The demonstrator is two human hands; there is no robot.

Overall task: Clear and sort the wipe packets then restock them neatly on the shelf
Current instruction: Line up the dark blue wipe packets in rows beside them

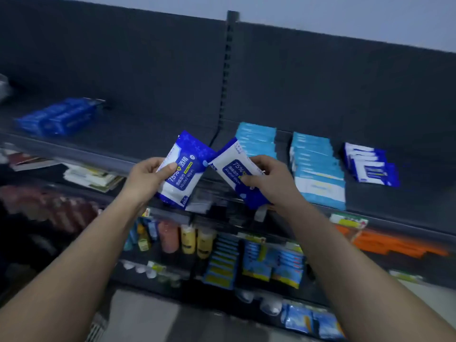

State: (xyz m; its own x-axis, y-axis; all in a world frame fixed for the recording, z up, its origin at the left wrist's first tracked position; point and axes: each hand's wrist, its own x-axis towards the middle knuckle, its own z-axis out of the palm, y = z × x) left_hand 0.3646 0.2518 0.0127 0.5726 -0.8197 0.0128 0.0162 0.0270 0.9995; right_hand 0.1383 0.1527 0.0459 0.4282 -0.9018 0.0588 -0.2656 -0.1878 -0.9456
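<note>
Head view, left to right: dark blue packets [59, 117] lie in a blurred pile far left on the top shelf [419, 193]. My left hand [148, 175] is clamped on one alcohol wipe packet [183, 169], thumb across its printed face, fingers behind. Its long axis runs up and leans right. My right hand [269, 181] pinches a second wipe packet [234, 166], fingers curled over its face. That one's long axis leans up and left, so the two upper corners meet or nearly meet between my hands, out in front of the shelf edge. Both are off the shelf, held in the air. Further right on the shelf sit two light-blue rows [318, 169], then a short white-and-blue row [370, 164] furthest right. My guess is that row is the match for what I hold, though blur keeps me from being sure. It lies up and right of both grips, with the right hand nearer, so that packet probably goes first, turned so its long axis lines up with the row.
</note>
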